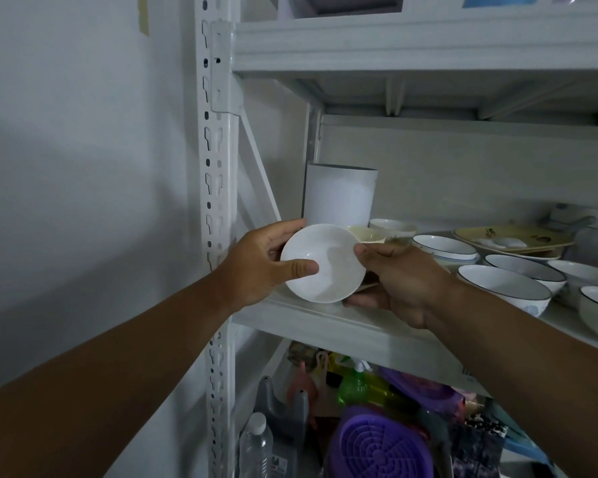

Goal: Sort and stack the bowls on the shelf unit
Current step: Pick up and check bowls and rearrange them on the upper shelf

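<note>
At the left end of the middle shelf I see a white metal shelf unit (218,139), slotted upright, flat painted boards. Against its back wall stands a tall white cylinder (339,198), smooth and matte; contents not visible. Right side of the shelf holds a row of glossy white bowls with thin dark rims (504,288), round, shallow, sitting apart and unstacked, all look empty. Behind them a pale yellow tray (518,238) with something white on it, too blurred to tell. Lower shelf: a purple ribbed plastic basket (377,446), a clear plastic bottle (256,446), a green spray bottle (354,386).

My left hand (256,267) clamps a small white bowl (325,263), thumb pressed inside the rim, fingers wrapped behind. The bowl is smooth, plain, empty, tilted to face me, held just above the shelf's front edge. My right hand (401,281) closes on the bowl's opposite rim, fingertip on the edge, the rest curled underneath. Just behind it sit a small cream bowl (366,234) and a small white one (392,229).
</note>
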